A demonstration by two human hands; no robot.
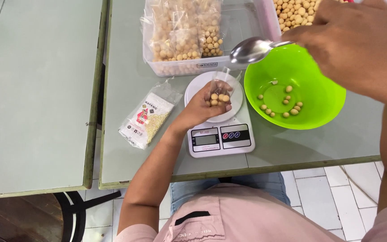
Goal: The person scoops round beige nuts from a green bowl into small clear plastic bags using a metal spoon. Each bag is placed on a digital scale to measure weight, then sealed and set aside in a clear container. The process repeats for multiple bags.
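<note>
Taking the white scale (221, 134) as the landmark: left of it, flat on the desk (126, 148), lies a small printed packet (145, 117) of pale grains. The left hand (204, 107) rests over the scale's round pan, its grip pinched around a small clear bag (220, 89) held mouth-up, with a few round tan nuts showing inside. Behind the scale stands a clear tub (251, 22) holding several filled bags (187, 31) of the same nuts. Just above the scale's right rear, a metal spoon (252, 49) hangs tilted, its bowl pointing toward the clear bag's mouth; whether the bowl carries anything cannot be told. The right hand (359, 42) holds the spoon's handle, its grip closed on it. Right of the scale, touching or just beside it, sits a green bowl (314, 112) with about a dozen loose nuts (285, 105) on its bottom. Behind the green bowl a heap of nuts (294, 12) shows at the frame's top edge.
</note>
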